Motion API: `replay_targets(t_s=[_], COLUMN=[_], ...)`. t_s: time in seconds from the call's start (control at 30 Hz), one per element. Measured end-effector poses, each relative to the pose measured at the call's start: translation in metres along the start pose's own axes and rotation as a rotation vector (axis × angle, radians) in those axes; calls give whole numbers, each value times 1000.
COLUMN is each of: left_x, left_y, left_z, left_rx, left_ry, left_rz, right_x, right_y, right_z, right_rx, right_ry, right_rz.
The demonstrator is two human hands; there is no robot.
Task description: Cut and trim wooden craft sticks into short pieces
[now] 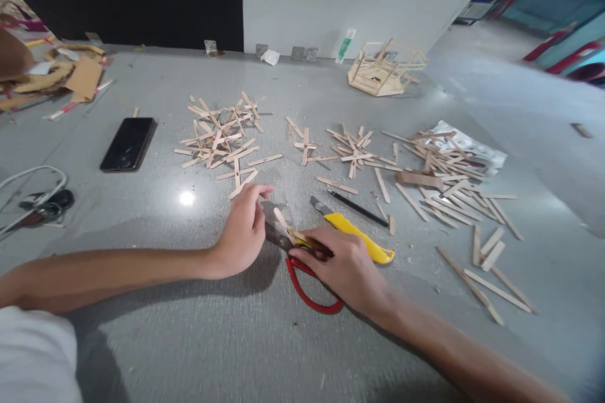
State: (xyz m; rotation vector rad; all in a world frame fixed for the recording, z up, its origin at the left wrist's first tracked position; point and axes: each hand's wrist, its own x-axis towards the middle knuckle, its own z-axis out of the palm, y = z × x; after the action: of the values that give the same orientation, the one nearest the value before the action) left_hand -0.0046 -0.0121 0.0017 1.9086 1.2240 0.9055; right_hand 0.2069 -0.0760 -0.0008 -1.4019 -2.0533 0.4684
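Observation:
My right hand (347, 258) is closed around a small yellow-and-dark tool (302, 239) whose kind is mostly hidden by the fingers. A short piece of wooden stick (280, 218) juts out at the tool's tip; whether the tool grips it I cannot tell. Beneath the hand are scissors with red handles (316, 307), their dark blades pointing toward my left hand (242, 227). That hand rests on its side by the blades, fingers bent and apart from the thumb, with nothing visible in it. Just beyond my right hand lies a yellow utility knife (362, 238), blade extended.
A black pen (358, 208) lies beyond the knife. Small piles of crossed wooden sticks (215, 138) spread ahead, with loose sticks (454, 195) and a silver packet (491, 158) to the right. A stick frame (378, 82) stands at the back. A phone (128, 145) lies left.

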Motion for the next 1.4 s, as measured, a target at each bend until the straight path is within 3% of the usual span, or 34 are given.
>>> replay_targets(t_s=[0.13, 0.33, 0.5, 0.6, 0.7, 0.9, 1.1, 1.4], left_x=[-3, -3, -7, -12, -17, -21, -18, -29], left_y=[-6, 5, 18, 22, 22, 22, 21, 21], left_z=[4, 0, -3, 0, 3, 8, 10, 4], left_rx=[-4, -69, -382, -501, -588, -708, -763, -836], left_ry=[-79, 28, -213, -381, -509, -531, -543, -583], left_rz=[25, 15, -107, -189, -195, -261, -240, -191], right_x=[-3, 0, -1, -6, -12, -14, -7, -12], right_y=[4, -2, -13, -16, -18, -18, -9, 17], right_z=[0, -1, -5, -4, 1, 4, 5, 7], right_rx=[83, 306, 353, 245, 175, 145, 85, -231], right_ry=[-32, 130, 300, 361, 327, 255, 264, 238], right_rz=[-10, 292, 350, 261, 113, -41, -114, -444])
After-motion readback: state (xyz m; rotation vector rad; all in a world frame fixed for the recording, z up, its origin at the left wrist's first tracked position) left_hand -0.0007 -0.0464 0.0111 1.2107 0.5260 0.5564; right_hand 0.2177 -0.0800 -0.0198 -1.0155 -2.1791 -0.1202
